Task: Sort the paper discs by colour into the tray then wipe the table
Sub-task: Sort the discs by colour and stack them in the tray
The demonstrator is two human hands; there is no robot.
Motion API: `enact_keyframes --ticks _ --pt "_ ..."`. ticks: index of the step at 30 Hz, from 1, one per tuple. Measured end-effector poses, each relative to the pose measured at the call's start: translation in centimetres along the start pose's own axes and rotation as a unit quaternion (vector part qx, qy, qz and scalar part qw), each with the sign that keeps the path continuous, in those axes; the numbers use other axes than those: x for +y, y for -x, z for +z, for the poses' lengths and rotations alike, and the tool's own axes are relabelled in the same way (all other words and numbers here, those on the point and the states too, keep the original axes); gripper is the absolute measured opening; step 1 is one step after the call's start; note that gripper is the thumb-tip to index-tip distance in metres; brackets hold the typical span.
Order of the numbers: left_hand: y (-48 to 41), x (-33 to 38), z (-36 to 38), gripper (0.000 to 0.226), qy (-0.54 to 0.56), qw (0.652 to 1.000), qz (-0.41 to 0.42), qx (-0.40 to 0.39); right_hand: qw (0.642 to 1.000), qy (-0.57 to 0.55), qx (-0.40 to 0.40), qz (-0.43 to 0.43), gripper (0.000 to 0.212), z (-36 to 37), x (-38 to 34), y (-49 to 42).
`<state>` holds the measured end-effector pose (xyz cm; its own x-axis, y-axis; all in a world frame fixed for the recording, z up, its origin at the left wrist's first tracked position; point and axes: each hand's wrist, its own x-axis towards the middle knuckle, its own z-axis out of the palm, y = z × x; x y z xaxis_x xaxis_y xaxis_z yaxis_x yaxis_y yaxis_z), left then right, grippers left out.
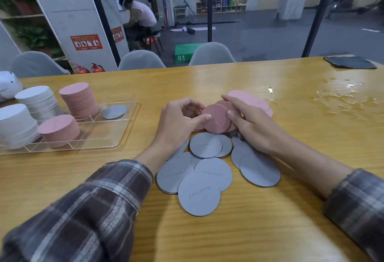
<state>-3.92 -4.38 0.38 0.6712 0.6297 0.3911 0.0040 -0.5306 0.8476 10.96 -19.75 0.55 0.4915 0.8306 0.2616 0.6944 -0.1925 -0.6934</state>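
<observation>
Over the wooden table (270, 78), mid-sort. Gripping a fan of pink discs (216, 121) at centre, left hand (176, 126) and right hand (255, 128) both curled round it. Leftward next, likely, to the tray (116, 128), nearer the left hand, beside the pink stacks (80, 100).

Several grey discs (199, 194) on the table (270, 209) carry the words "Good Luck". Past the table's far edge, a green box (184, 53) bears "01".
</observation>
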Motion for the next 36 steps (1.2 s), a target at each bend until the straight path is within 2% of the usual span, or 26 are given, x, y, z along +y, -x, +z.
enact_keyframes --ticks 10,12,14,16,18,26,31,36 --pt "0.1 0.4 0.8 0.029 -0.020 0.999 0.035 0.012 0.996 0.075 -0.015 -0.046 0.062 0.3 -0.4 0.2" --pt "-0.2 -0.2 0.0 0.023 -0.099 0.992 0.067 0.033 0.997 0.068 -0.001 -0.040 0.061 0.2 -0.3 0.1" --pt "-0.6 -1.2 -1.1 0.027 -0.203 0.976 0.081 0.020 0.997 0.065 0.015 -0.031 0.061 0.0 -0.1 0.0" --pt "-0.8 -2.1 -1.7 0.041 -0.283 0.958 0.038 -0.036 0.997 0.076 0.023 -0.023 0.060 -0.2 0.1 -0.1" --pt "-0.8 -2.4 -1.9 0.047 -0.307 0.949 0.003 -0.072 0.996 0.089 0.015 -0.016 0.059 -0.3 0.2 -0.1" --pt "-0.6 -2.0 -1.9 0.045 -0.258 0.964 0.017 -0.058 0.999 0.048 0.019 0.007 0.051 -0.2 0.5 -0.3" --pt "-0.5 -1.5 -1.9 0.029 -0.222 0.972 0.073 0.002 0.999 0.023 0.040 0.009 0.050 -0.4 0.5 -0.1" --pt "-0.3 -0.7 -1.5 0.017 -0.124 0.988 0.091 0.008 0.999 0.015 0.047 0.011 0.050 -0.3 0.5 -0.1"
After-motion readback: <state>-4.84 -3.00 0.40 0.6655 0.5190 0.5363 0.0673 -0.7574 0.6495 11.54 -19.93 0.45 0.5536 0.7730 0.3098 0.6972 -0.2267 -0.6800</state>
